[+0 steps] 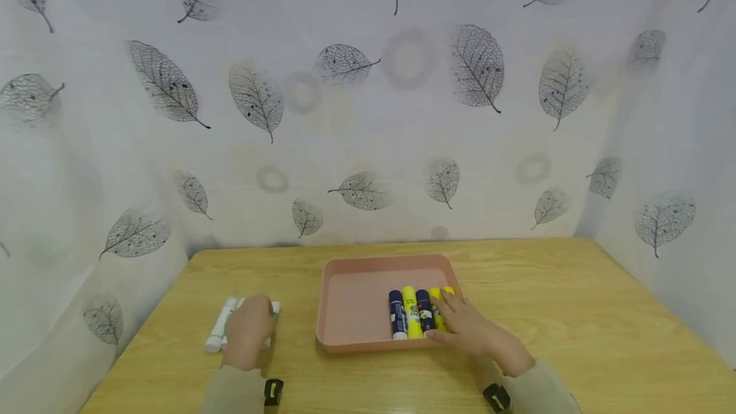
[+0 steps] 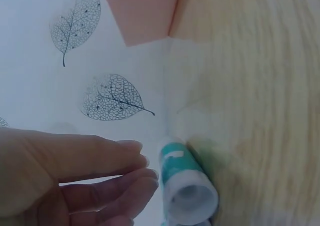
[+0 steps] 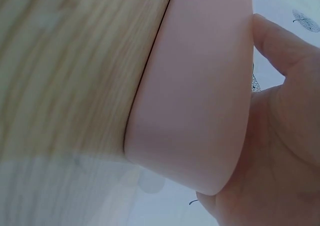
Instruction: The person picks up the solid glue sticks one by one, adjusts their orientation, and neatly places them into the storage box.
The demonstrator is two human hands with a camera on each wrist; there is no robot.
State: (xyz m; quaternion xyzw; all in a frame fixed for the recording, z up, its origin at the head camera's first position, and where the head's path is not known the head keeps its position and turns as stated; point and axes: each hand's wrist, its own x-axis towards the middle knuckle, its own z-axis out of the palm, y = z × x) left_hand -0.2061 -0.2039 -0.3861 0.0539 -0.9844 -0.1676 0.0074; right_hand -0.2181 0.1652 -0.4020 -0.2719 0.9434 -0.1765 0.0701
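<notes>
My left hand is over several white glue sticks lying side by side left of the tray. In the left wrist view, its thumb and fingertips come close together beside a white and green glue stick, with nothing visible between them. A pink tray holds dark blue glue sticks and yellow glue sticks in a row at its right end. Reaching over the tray's right edge, my right hand rests its extended fingers on the rightmost yellow ones. Its thumb is at the tray's near rim.
The wooden table extends to both sides of the tray. Behind it and at the sides hangs a pale curtain printed with dark leaves. Black bands are on both wrists.
</notes>
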